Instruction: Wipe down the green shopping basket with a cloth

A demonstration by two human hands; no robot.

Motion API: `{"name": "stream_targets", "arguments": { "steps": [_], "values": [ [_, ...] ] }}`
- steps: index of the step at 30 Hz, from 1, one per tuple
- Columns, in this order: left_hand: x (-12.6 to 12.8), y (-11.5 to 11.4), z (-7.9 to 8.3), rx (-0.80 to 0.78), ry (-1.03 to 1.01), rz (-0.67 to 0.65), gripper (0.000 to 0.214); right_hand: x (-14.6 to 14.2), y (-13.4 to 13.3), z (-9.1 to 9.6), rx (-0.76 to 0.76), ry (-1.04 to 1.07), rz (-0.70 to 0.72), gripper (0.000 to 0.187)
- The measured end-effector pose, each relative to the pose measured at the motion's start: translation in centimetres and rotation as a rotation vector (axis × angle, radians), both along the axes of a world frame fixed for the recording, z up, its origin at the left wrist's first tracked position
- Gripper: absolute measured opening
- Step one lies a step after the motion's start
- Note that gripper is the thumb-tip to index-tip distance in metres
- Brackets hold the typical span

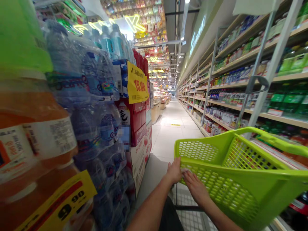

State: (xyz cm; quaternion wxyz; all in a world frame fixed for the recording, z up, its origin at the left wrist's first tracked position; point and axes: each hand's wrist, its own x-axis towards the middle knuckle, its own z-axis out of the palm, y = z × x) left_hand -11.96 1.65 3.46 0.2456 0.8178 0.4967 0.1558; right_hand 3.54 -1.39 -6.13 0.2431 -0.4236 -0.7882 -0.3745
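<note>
Lime-green perforated plastic shopping-cart basket (pixel 240 175) is standing near the long, pale-boarded drinks shelving (pixel 288 120), and wiping it well would seem to be calling for steady bracing and flat, even pressure. Its long axis is apparently running crosswise to the shelving, narrower end pointing away; there the left hand (pixel 175 172) is curling around the corner and the right hand (pixel 195 185) is lying flat over a small white tissue-like scrap (pixel 184 170).

To your right stands an upright, open-topped, lime-green plastic cart basket (pixel 271 187), its walls pierced with rows of holes. Against its near side, by the corner, you have a small, mostly hidden white cloth (pixel 184 170).
</note>
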Motion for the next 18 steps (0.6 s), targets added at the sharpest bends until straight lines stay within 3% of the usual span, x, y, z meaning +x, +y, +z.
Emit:
{"name": "stream_targets", "arguments": {
  "steps": [2,7,9,12,14,18],
  "values": [
    [0.1,0.0,0.0,-0.011,-0.023,-0.001,0.075,0.1,-0.5,-0.5,-0.009,-0.029,0.002,0.042],
    [0.3,-0.1,0.1,-0.04,-0.097,0.029,0.065,-0.9,0.5,2.6,-0.032,0.026,-0.018,0.042],
    [0.2,-0.1,0.0,-0.049,-0.119,0.038,0.066,-1.1,0.9,1.8,-0.038,0.027,-0.014,0.04],
    [-0.1,-0.3,-0.2,-0.054,-0.137,0.03,0.074,-0.6,0.2,-1.3,-0.079,-0.044,0.001,0.041],
    [-0.2,-0.3,-0.5,-0.049,-0.142,0.019,0.078,0.0,-0.6,-2.0,-0.096,-0.082,-0.002,0.047],
    [0.0,-0.2,-0.8,-0.028,-0.128,0.013,0.075,0.5,-1.0,1.6,-0.06,-0.065,-0.04,0.055]
  ]
}}
